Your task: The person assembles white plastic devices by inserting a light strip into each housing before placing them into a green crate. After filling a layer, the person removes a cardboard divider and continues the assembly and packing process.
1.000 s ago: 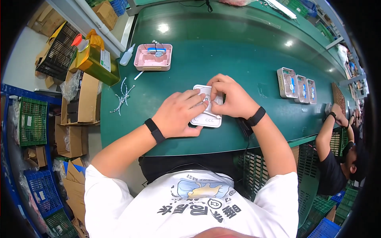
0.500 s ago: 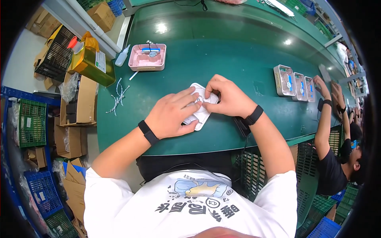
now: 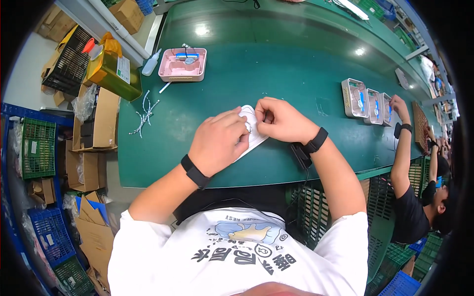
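Observation:
A white plastic cover (image 3: 256,141) with rounded corners lies on the green table in front of me, partly hidden by both hands. My left hand (image 3: 221,135) rests over its left side, fingers curled and thumb drawn in. From the right, my right hand (image 3: 285,120) reaches over the cover with thumb and forefinger pinched together. Both sets of fingertips come close at the cover's middle, where a thin dark loop shows. Whatever they hold is too small or hidden to make out.
A pink open box (image 3: 168,77) with a blue part inside stands at the far left. Nearby are a squeeze bottle (image 3: 151,64), twisted wires (image 3: 144,117) and a yellow-green jug (image 3: 111,74). Similar open boxes (image 3: 354,101) stand at right, beside a co-worker's hand (image 3: 400,108).
My left hand has gone from spread flat on the cover to curled fingers. The cover appears turned, with less of it showing. My right hand stays pinched in nearly the same place.

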`<state>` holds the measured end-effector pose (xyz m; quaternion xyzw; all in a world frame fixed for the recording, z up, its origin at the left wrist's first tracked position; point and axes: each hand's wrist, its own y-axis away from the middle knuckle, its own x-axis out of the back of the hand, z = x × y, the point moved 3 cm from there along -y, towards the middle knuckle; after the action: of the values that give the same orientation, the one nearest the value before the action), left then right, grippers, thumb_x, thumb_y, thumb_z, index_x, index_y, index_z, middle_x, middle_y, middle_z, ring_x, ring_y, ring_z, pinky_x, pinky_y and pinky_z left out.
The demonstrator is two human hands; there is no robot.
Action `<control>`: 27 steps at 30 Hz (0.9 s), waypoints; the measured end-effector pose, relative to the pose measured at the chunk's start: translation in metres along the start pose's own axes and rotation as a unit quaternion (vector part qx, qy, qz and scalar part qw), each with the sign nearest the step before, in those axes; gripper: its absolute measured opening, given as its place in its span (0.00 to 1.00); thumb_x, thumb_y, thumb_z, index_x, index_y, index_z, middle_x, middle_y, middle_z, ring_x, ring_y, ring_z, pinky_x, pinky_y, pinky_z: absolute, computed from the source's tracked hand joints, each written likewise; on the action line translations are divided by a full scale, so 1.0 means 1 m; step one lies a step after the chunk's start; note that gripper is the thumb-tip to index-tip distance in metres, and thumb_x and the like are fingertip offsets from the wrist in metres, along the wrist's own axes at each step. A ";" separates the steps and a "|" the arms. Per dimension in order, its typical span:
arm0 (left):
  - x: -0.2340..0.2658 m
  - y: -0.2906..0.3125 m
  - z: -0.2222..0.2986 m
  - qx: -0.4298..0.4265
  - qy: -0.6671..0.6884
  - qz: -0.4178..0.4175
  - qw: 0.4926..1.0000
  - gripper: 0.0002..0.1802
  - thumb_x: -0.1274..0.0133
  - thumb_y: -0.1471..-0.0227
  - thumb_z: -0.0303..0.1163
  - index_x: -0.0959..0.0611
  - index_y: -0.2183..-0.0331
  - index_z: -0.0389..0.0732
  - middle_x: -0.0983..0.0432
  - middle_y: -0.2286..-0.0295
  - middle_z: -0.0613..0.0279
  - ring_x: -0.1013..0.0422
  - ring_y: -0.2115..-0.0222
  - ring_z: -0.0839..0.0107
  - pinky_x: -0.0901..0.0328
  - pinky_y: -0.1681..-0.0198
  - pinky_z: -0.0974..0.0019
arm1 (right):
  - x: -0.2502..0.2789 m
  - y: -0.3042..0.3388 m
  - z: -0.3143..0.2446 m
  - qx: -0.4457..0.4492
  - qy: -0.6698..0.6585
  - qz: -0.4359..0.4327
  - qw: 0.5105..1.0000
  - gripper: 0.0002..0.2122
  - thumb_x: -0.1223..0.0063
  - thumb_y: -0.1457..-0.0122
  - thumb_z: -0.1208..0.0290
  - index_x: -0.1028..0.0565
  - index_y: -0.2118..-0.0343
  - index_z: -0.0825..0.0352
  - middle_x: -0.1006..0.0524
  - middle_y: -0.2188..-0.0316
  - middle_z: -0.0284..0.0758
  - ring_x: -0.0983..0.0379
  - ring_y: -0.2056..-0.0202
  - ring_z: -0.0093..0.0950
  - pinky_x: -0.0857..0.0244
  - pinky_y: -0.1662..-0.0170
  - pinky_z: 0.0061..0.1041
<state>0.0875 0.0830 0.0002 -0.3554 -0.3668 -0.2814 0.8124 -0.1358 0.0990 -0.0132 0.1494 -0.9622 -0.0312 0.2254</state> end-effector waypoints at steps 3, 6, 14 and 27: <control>-0.016 0.002 0.005 0.008 -0.028 0.044 0.999 0.06 0.31 0.50 0.29 0.14 0.69 0.43 0.15 0.60 0.55 0.19 0.44 0.55 0.23 0.53 0.51 | 0.000 -0.001 0.002 0.018 0.014 0.001 1.000 0.07 0.37 0.43 0.75 0.25 0.66 0.67 0.26 0.67 0.29 0.29 0.69 0.18 0.30 0.64 0.24; -0.015 0.001 0.006 0.027 -0.027 0.060 0.997 0.07 0.31 0.51 0.28 0.15 0.69 0.43 0.16 0.62 0.55 0.19 0.46 0.54 0.23 0.53 0.50 | -0.001 -0.003 -0.001 0.016 0.019 0.005 1.000 0.07 0.36 0.43 0.75 0.26 0.66 0.67 0.27 0.68 0.29 0.29 0.69 0.19 0.31 0.64 0.24; 0.008 -0.020 -0.023 0.131 0.144 -0.056 0.979 0.19 0.27 0.54 0.30 0.15 0.59 0.42 0.23 0.54 0.53 0.25 0.45 0.47 0.28 0.42 0.48 | -0.007 -0.003 -0.008 0.034 0.040 0.008 0.999 0.08 0.37 0.43 0.74 0.27 0.66 0.66 0.28 0.67 0.31 0.31 0.68 0.23 0.32 0.64 0.27; 0.010 0.017 -0.050 0.184 0.436 -0.066 0.878 0.34 0.39 0.34 0.48 0.25 0.35 0.39 0.25 0.37 0.49 0.27 0.35 0.54 0.31 0.33 0.52 | -0.010 0.015 -0.076 0.340 0.259 0.155 0.891 0.36 0.23 0.49 0.54 0.24 0.39 0.64 0.21 0.47 0.41 0.24 0.45 0.42 0.27 0.44 0.45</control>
<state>0.1250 0.0518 -0.0221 -0.0153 -0.0429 -0.3881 0.9205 -0.0975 0.1167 0.0521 0.0683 -0.8326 0.3729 0.4039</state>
